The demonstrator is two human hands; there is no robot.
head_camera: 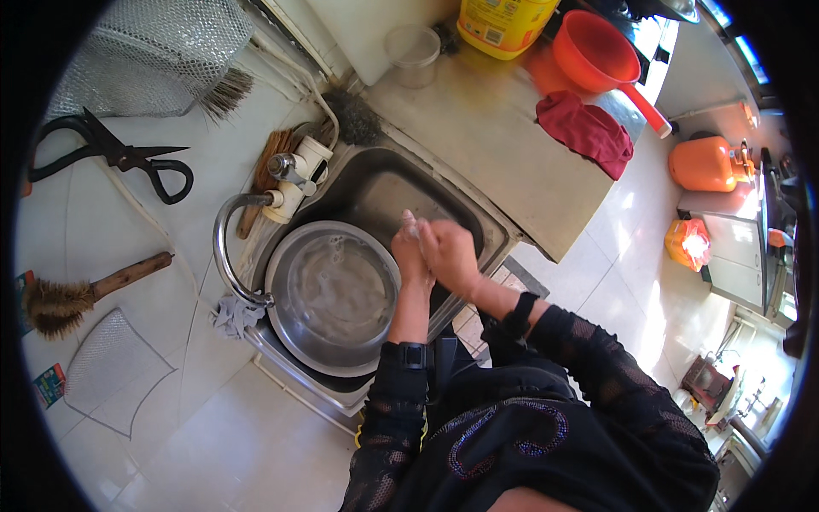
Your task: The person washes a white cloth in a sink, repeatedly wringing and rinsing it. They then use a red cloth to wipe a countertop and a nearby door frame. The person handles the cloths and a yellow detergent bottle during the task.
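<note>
Over the stainless steel sink (409, 192), my left hand (411, 256) and my right hand (451, 256) are pressed together. The right hand is blurred, and its fingers curl against the left. A whitish patch shows between the fingers; whether it is lather or a small object is unclear. Just left of my hands, a round metal basin (333, 297) sits in the sink with cloudy, slightly foamy water inside. A curved chrome faucet (224, 237) reaches over the basin's left rim, and no stream is visible from its spout.
A crumpled grey cloth (235, 315) lies beside the spout. Black scissors (125, 153), a wooden-handled brush (89, 294) and a wire mesh rack (153, 57) are on the left wall. The right counter holds a red dipper (595, 51), dark red cloth (585, 131), clear tub (413, 57) and yellow container (505, 25).
</note>
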